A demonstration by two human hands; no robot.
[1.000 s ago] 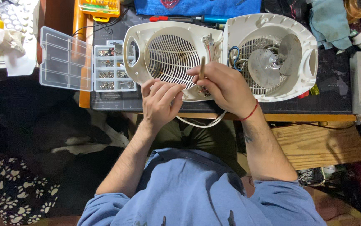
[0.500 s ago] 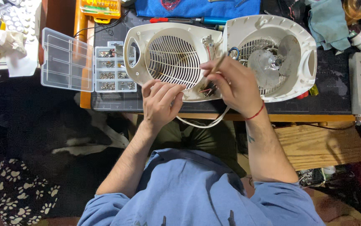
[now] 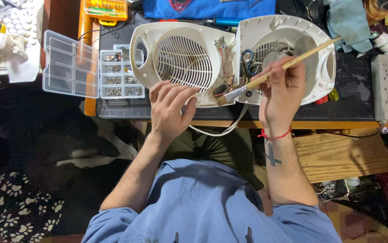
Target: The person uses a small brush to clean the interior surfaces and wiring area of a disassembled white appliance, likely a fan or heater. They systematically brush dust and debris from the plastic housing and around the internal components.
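A white fan heater lies opened in two halves on the dark mat: the front grille half (image 3: 180, 58) on the left, the rear half (image 3: 288, 49) with coil and wires on the right. My right hand (image 3: 281, 87) grips a wooden-handled paintbrush (image 3: 275, 72); its bristles point at the wiring between the two halves. My left hand (image 3: 171, 110) rests flat on the lower edge of the grille half, fingers spread, holding nothing.
A clear compartment box (image 3: 93, 72) with screws stands open to the left. An orange bit case (image 3: 106, 10) and a screwdriver (image 3: 212, 21) lie at the back, a white power strip (image 3: 384, 87) at the right. A white cord (image 3: 221, 131) hangs over the table edge.
My right hand has shifted right over the rear half and tilted the brush flatter, handle now pointing far right. The left hand has stayed on the grille half.
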